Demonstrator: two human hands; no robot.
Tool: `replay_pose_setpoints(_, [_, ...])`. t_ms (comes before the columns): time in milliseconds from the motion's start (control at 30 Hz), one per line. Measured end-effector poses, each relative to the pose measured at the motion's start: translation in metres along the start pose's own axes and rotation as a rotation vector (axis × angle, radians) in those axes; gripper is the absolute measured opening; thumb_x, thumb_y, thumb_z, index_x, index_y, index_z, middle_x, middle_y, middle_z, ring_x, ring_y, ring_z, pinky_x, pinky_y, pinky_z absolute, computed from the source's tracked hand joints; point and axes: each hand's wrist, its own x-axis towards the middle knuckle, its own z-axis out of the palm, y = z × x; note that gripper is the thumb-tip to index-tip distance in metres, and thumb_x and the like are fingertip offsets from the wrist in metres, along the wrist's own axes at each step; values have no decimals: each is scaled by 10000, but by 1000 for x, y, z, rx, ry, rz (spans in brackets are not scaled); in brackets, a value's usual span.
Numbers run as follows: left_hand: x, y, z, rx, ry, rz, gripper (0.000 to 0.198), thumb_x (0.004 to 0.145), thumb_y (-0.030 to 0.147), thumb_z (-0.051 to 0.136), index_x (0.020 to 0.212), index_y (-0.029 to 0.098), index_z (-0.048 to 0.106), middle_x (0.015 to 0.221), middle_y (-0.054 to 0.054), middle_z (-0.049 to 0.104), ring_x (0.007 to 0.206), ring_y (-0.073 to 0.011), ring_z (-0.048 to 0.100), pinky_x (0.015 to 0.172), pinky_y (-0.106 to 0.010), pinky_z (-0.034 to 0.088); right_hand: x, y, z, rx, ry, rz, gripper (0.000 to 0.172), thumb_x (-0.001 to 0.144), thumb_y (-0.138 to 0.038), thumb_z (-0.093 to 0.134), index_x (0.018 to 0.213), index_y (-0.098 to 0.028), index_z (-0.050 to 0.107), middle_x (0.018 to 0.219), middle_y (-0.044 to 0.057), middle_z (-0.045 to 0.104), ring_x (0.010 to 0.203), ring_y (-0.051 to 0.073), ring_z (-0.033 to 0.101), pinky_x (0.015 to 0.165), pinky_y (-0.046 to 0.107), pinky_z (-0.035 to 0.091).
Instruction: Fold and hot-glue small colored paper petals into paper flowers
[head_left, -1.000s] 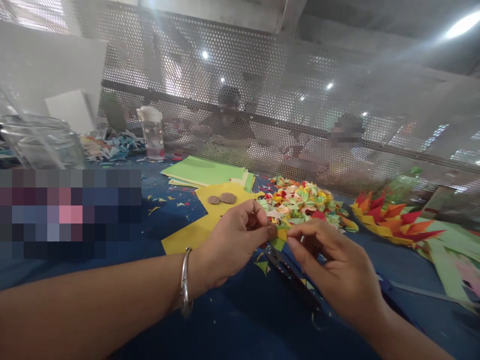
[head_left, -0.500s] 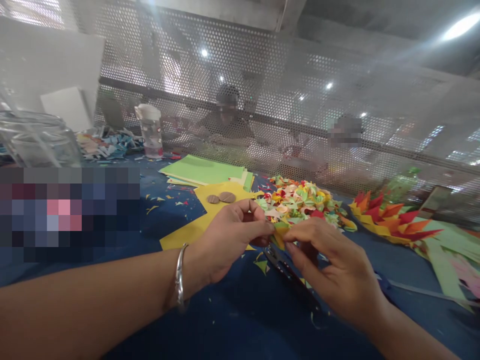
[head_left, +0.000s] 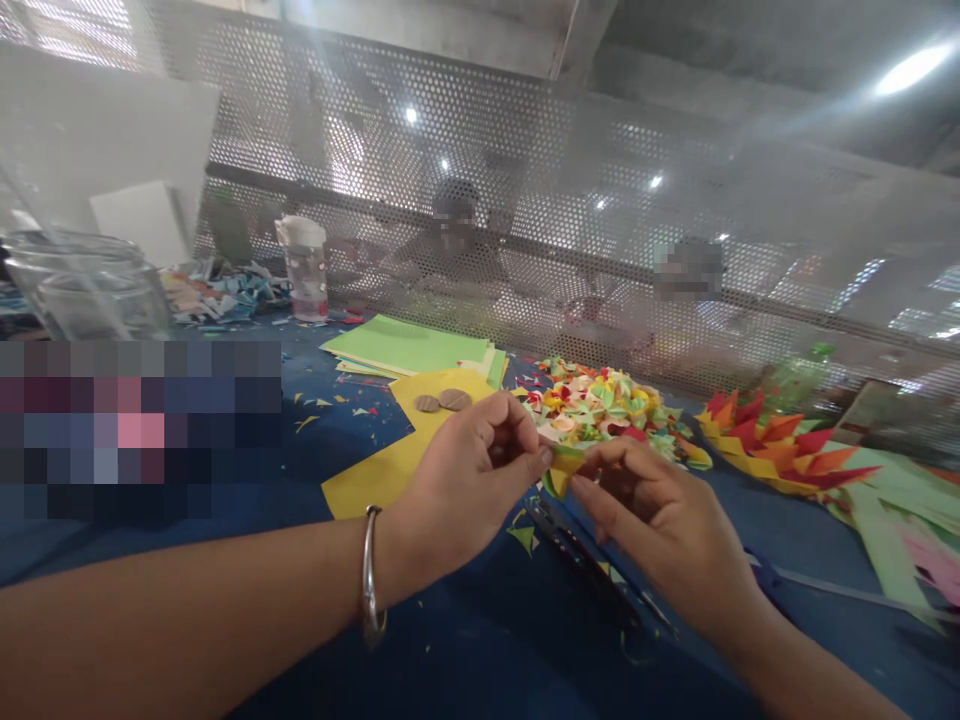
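Between my two hands is a small yellow and green paper piece (head_left: 564,462), pinched at both sides. My left hand (head_left: 480,470), with a silver bangle at the wrist, grips its left edge between thumb and forefinger. On the other edge, the thumb and fingertips of my right hand (head_left: 660,510) are closed. Below them a dark, slim tool (head_left: 585,565) lies on the blue table; my right hand partly hides what is beside it. A heap of small folded paper pieces (head_left: 600,400) in many colours sits just behind my hands.
Yellow sheets (head_left: 367,485) lie to the left, with brown oval discs (head_left: 442,400) on one. Behind is a stack of green paper (head_left: 409,343). Red, orange and yellow paper points (head_left: 780,445) stand at right. A cup (head_left: 304,265) and a glass jar (head_left: 90,290) stand back left, before a perforated screen (head_left: 525,150).
My hands stay close together on the paper piece, with the fingers slightly shifted. The right hand has drawn a little to the right, and more of the tool area shows beneath.
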Motion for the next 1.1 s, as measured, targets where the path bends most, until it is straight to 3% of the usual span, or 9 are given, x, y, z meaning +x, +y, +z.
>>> replay_pose_setpoints(200, [-1,-1,0,150,1,81,175,829,161,590,750,212,442,744,25,563,675,-107,526,585,-240,396,0,-1,-2,134,-72,74,199,884,-398,623,902,-200,613,545,-59,546,473,104,564,470,206,439])
replay_pose_setpoints(367, [-2,-4,1,110,-27,98,197,822,145,589,729,212,429,732,37,527,659,-98,495,598,-242,403,1,-2,-1,173,-46,101,200,868,-392,639,854,-194,617,529,-57,550,448,96,539,460,199,435])
replay_pose_setpoints(567, [-1,-2,3,8,-53,-16,154,800,161,617,743,204,480,675,55,475,617,-95,478,573,-246,382,0,-8,1,146,28,119,206,847,-393,649,799,-197,607,501,-58,523,438,107,515,443,208,417])
replay_pose_setpoints(733, [-2,7,6,-79,-43,-106,127,805,213,623,816,207,496,629,52,526,605,-112,532,570,-250,393,1,-7,-1,117,32,56,200,852,-381,641,784,-197,604,503,-52,529,427,108,509,425,208,421])
replay_pose_setpoints(933, [-4,4,12,-213,-6,-189,386,683,173,746,935,211,455,715,41,577,631,-102,541,570,-224,406,0,-10,1,88,81,38,199,853,-383,631,771,-202,612,486,-62,509,421,103,477,419,195,417])
replay_pose_setpoints(1100, [-6,-1,15,-228,21,-198,396,689,155,736,947,214,441,689,65,549,604,-87,528,574,-219,410,-1,-14,4,83,79,18,198,851,-362,629,734,-206,597,508,-63,496,430,101,465,424,198,414])
